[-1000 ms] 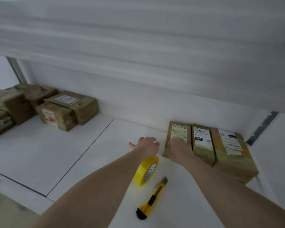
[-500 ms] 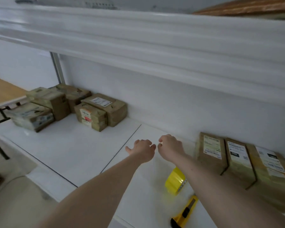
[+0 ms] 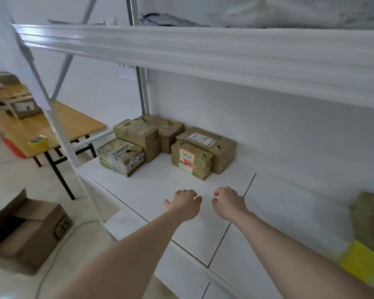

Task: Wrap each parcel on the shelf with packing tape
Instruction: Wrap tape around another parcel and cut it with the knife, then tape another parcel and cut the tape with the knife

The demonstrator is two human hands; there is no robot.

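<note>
Several brown parcels stand grouped at the back left of the white shelf [image 3: 160, 182]. Nearest to me are a parcel with an orange-and-white label [image 3: 191, 159] and a printed box [image 3: 120, 156]. Both my arms reach out over the shelf toward them. My left hand [image 3: 185, 202] and my right hand [image 3: 228, 201] hover side by side above the shelf, fingers loosely curled, holding nothing. Both hands are well short of the parcels. At the right edge, a blurred parcel [image 3: 370, 221] and the yellow tape roll [image 3: 360, 263] are partly cut off.
The upper shelf beam [image 3: 203, 50] runs close overhead. A white upright [image 3: 58, 130] stands at the shelf's left end. Beyond it is a wooden table [image 3: 52, 126] with another tape roll [image 3: 38, 141]. An open cardboard box [image 3: 24, 231] sits on the floor at left.
My view has swung left: the left group of parcels is now ahead, the right parcels and tape have slid to the frame edge. Both hands left the right-hand parcel and moved leftward, empty.
</note>
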